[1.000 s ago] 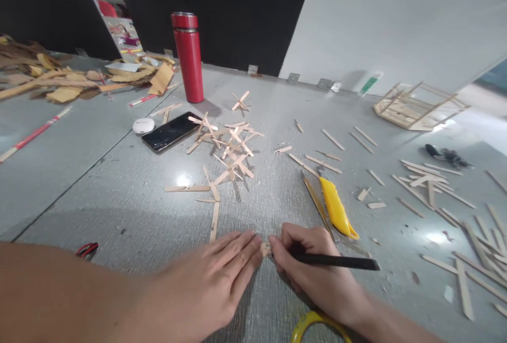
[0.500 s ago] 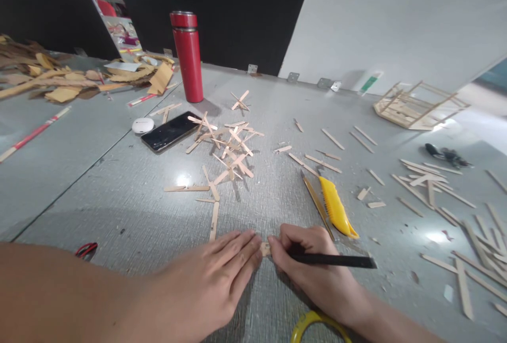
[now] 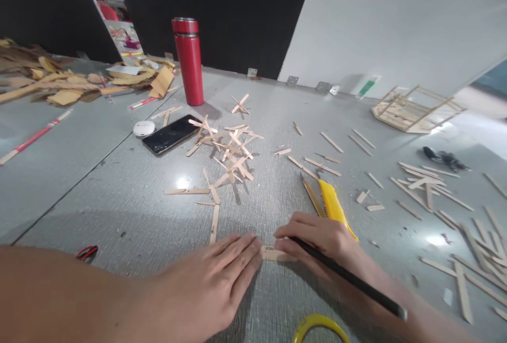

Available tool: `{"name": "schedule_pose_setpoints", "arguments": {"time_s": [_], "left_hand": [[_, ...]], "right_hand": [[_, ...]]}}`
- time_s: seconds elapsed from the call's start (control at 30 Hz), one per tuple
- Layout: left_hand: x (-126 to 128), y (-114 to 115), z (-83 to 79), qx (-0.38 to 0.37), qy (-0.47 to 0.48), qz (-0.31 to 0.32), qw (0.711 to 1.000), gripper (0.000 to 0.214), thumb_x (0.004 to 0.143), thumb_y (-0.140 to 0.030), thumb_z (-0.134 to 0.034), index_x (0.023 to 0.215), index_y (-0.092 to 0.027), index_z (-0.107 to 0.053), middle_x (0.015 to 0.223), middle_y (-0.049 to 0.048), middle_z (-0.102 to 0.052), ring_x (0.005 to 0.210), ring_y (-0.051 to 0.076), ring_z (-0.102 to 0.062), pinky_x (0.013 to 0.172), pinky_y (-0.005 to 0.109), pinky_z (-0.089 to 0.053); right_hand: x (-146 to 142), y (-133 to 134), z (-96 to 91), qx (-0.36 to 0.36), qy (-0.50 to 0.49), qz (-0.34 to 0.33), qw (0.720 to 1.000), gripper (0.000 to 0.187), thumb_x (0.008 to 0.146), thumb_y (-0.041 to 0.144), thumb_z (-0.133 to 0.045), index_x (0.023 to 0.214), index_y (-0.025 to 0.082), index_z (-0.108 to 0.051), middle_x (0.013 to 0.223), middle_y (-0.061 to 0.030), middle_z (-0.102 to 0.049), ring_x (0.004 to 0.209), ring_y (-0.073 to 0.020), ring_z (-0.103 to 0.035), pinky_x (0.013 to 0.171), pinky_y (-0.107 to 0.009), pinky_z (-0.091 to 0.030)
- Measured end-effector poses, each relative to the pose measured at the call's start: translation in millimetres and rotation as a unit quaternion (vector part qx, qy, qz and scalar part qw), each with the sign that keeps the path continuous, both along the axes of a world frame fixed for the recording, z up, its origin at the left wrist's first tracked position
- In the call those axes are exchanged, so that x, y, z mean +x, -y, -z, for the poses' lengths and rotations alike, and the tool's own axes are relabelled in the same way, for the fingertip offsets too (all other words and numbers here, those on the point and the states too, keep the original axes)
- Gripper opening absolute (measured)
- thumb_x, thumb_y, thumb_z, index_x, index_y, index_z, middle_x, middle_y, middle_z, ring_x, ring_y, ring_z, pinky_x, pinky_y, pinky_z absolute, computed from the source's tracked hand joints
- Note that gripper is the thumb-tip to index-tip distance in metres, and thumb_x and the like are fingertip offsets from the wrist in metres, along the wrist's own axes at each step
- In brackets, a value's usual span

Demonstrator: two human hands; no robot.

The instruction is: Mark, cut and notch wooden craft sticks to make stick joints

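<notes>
My left hand [image 3: 214, 285] lies flat on the grey table, fingers stretched out and pressing the left end of a short wooden stick [image 3: 273, 252]. My right hand [image 3: 320, 240] is closed round a thin black pen [image 3: 352, 279] whose tip rests at the stick's upper right edge. The pen's shaft runs back to the lower right across my wrist. Just behind my right hand lie a yellow utility knife [image 3: 335, 206] and a narrow ruler-like strip [image 3: 312, 197].
Loose wooden sticks are heaped at the centre [image 3: 229, 153] and spread at the right [image 3: 439, 189]. A red flask [image 3: 189, 62], a phone [image 3: 170, 134], a white earbud case [image 3: 143, 128], a stick frame [image 3: 412, 110], cardboard scraps [image 3: 71, 81] and a yellow tape roll [image 3: 317, 330] are also here.
My right hand has shifted right and turned, swinging the pen's shaft from level to slanting down-right; more of the short stick now shows. The left hand has stayed put.
</notes>
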State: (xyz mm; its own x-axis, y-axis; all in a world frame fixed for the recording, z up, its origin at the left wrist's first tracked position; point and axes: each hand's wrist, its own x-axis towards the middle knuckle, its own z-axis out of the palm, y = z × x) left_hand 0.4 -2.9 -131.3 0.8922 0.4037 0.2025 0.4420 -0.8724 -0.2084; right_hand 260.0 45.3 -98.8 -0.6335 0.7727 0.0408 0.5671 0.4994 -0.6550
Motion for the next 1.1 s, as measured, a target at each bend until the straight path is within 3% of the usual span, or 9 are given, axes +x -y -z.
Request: {"name": "schedule_pose_setpoints", "arguments": {"time_s": [0.1, 0.2, 0.4, 0.6, 0.67, 0.8, 1.0, 1.1], "left_hand": [[0.2, -0.8, 0.3, 0.003, -0.002, 0.003, 1.000, 0.047, 0.104, -0.019, -0.043, 0.145, 0.002, -0.053, 0.150, 0.0184, -0.057, 0.139, 0.028, -0.054, 0.115, 0.040, -0.039], [-0.2, -1.0, 0.5, -0.001, -0.002, 0.005, 1.000, 0.047, 0.105, -0.019, -0.043, 0.146, 0.002, -0.051, 0.151, 0.0189, -0.056, 0.140, 0.029, -0.052, 0.115, 0.040, -0.038], [-1.7, 0.8, -5.2, -0.023, 0.011, -0.012, 1.000, 0.047, 0.106, -0.022, -0.041, 0.148, 0.000, -0.048, 0.152, 0.0197, -0.054, 0.141, 0.030, -0.052, 0.112, 0.044, -0.044], [-5.1, -4.0, -11.9, -0.011, 0.125, -0.173, 0.977, 0.053, 0.096, 0.000, -0.039, 0.149, -0.001, -0.044, 0.150, 0.0181, -0.056, 0.133, 0.026, -0.061, 0.105, 0.040, -0.052], [-4.8, -4.4, -14.5, -0.011, 0.110, -0.136, 0.985, 0.056, 0.091, 0.004, -0.038, 0.146, -0.001, -0.048, 0.149, 0.0179, -0.058, 0.132, 0.026, -0.061, 0.105, 0.039, -0.053], [-2.4, -2.4, -22.9, -0.055, 0.002, -0.007, 0.998, 0.051, 0.094, -0.006, -0.045, 0.144, 0.001, -0.052, 0.150, 0.0188, -0.056, 0.137, 0.027, -0.056, 0.108, 0.035, -0.050], [-6.0, -10.7, -29.3, -0.122, -0.038, 0.045, 0.991, 0.060, 0.099, -0.025, -0.052, 0.152, 0.002, -0.042, 0.158, 0.0213, -0.046, 0.148, 0.027, -0.043, 0.119, 0.036, -0.038], [-8.4, -13.8, -25.1, -0.117, -0.042, 0.046, 0.991, 0.063, 0.100, -0.028, -0.052, 0.154, 0.001, -0.039, 0.161, 0.0196, -0.043, 0.151, 0.029, -0.039, 0.123, 0.037, -0.034]], "right_hand": [[10.1, -4.6, -7.6, 0.020, 0.051, -0.063, 0.997, 0.022, 0.106, 0.027, -0.054, 0.092, 0.020, -0.070, 0.085, -0.0016, -0.059, 0.070, -0.0128, -0.058, 0.065, -0.026, -0.043], [14.0, -3.4, -3.5, -0.002, 0.084, -0.075, 0.994, 0.026, 0.106, 0.026, -0.055, 0.083, 0.020, -0.065, 0.082, -0.0001, -0.057, 0.067, -0.0122, -0.056, 0.063, -0.027, -0.041], [13.2, -1.7, 4.2, -0.007, 0.069, -0.075, 0.995, 0.020, 0.106, 0.027, -0.056, 0.090, 0.020, -0.067, 0.085, -0.0005, -0.060, 0.071, -0.0129, -0.058, 0.065, -0.026, -0.042], [12.1, -0.5, 1.2, -0.022, 0.072, -0.052, 0.996, 0.023, 0.105, 0.028, -0.055, 0.087, 0.020, -0.068, 0.084, -0.0019, -0.064, 0.071, -0.0144, -0.060, 0.067, -0.028, -0.044], [12.4, -0.1, 2.1, -0.020, 0.068, -0.050, 0.996, 0.023, 0.104, 0.028, -0.057, 0.086, 0.021, -0.069, 0.082, -0.0016, -0.064, 0.069, -0.0143, -0.059, 0.065, -0.028, -0.043], [12.9, -0.8, 5.2, -0.015, 0.070, -0.053, 0.996, 0.025, 0.105, 0.029, -0.056, 0.085, 0.021, -0.068, 0.081, -0.0011, -0.063, 0.069, -0.0139, -0.059, 0.066, -0.027, -0.043], [11.1, -2.7, -0.9, -0.018, 0.060, -0.047, 0.997, 0.024, 0.103, 0.031, -0.057, 0.086, 0.020, -0.071, 0.080, -0.0019, -0.066, 0.068, -0.0141, -0.060, 0.064, -0.027, -0.044], [9.2, -2.3, -11.1, -0.003, 0.019, 0.011, 1.000, 0.023, 0.100, 0.033, -0.062, 0.084, 0.020, -0.073, 0.073, -0.0017, -0.067, 0.062, -0.0137, -0.058, 0.058, -0.026, -0.043]]}}
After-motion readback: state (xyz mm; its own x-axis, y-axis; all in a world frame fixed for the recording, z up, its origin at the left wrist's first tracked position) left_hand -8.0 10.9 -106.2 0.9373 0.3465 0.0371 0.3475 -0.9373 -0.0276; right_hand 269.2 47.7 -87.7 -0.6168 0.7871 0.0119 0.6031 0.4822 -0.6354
